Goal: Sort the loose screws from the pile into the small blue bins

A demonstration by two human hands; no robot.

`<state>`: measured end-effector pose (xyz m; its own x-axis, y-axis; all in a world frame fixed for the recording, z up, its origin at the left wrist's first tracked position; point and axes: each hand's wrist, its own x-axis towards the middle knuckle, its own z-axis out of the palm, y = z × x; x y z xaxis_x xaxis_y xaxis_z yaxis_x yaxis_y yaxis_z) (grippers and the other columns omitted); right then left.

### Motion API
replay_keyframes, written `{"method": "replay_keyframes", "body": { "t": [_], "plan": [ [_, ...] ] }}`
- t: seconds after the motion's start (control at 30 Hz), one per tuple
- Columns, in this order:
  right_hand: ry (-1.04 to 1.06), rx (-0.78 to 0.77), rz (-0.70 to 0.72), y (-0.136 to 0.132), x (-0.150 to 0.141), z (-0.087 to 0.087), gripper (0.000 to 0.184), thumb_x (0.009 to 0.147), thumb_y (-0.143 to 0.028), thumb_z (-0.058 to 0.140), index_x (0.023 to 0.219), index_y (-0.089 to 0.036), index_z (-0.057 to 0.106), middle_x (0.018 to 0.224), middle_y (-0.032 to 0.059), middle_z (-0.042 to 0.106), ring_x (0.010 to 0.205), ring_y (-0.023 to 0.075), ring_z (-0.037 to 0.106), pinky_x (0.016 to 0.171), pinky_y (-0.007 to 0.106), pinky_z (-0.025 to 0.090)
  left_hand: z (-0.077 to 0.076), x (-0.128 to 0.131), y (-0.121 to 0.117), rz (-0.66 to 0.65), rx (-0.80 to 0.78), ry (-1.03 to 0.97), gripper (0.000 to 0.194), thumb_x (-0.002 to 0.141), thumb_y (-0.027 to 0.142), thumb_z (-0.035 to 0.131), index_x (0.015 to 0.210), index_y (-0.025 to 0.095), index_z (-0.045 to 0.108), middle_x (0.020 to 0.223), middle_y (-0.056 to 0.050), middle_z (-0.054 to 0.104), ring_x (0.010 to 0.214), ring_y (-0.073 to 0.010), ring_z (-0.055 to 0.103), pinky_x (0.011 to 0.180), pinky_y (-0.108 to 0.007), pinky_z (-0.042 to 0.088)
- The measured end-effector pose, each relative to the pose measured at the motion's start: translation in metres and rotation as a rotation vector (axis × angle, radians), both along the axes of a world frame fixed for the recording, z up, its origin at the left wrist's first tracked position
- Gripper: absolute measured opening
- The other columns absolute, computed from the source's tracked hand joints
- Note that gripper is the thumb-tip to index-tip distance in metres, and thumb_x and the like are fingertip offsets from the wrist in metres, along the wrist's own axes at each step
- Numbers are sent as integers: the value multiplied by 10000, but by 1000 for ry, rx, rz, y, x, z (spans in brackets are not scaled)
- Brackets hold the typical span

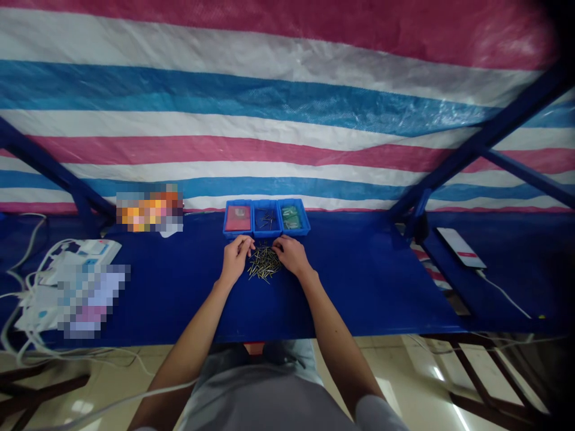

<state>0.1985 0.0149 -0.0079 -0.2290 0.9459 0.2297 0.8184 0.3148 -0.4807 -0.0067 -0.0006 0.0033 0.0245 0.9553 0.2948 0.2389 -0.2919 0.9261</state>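
Note:
A loose pile of thin, brass-coloured and dark metal screws lies on the blue tabletop, too small to make out closely. At the pile's upper left edge is my left hand, thumb and fingers pinched together. My right hand curls at the upper right edge, its fingertips against the screws. Whatever either hand pinches is too small to see. Just behind, three blue bins stand joined in a row: the left bin has a red lining, the middle bin several screws, the right bin green contents with metal pieces.
On the left lie white power strips with tangled cables, beside a blurred patch. Another blurred item sits at the back left. A phone with a cable lies on the right. Blue frame bars and a striped sheet stand behind.

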Motion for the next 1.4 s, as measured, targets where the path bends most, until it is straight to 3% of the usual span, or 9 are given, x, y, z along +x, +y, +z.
{"method": "replay_keyframes", "body": {
  "t": [0.23,0.67,0.93,1.4],
  "plan": [
    [21,-6,10,-1,1,1,51,897,-201,632,866,-225,664,931,30,664,788,161,603,640,256,366,-1,0,0,-9,3,-3,319,963,457,495,911,172,629,759,-20,651,575,-106,555,620,-236,453],
    [383,112,61,-9,11,10,117,961,-231,501,902,-207,600,891,50,626,810,186,588,748,287,438,-4,0,2,-37,8,22,272,968,400,512,914,170,645,752,-12,645,577,-98,549,613,-214,448],
    [549,138,73,-18,-2,17,136,973,-258,496,902,-204,599,874,41,626,772,172,575,736,285,447,-1,1,-2,-85,56,142,277,945,377,566,1104,181,682,845,-32,704,621,-109,579,590,-206,439],
    [598,72,121,-26,-21,15,137,970,-279,511,896,-207,602,843,24,608,712,150,543,694,272,443,-1,2,-3,-125,124,277,222,943,341,571,876,167,691,748,-16,660,638,-123,551,621,-231,403]
  ]
}}
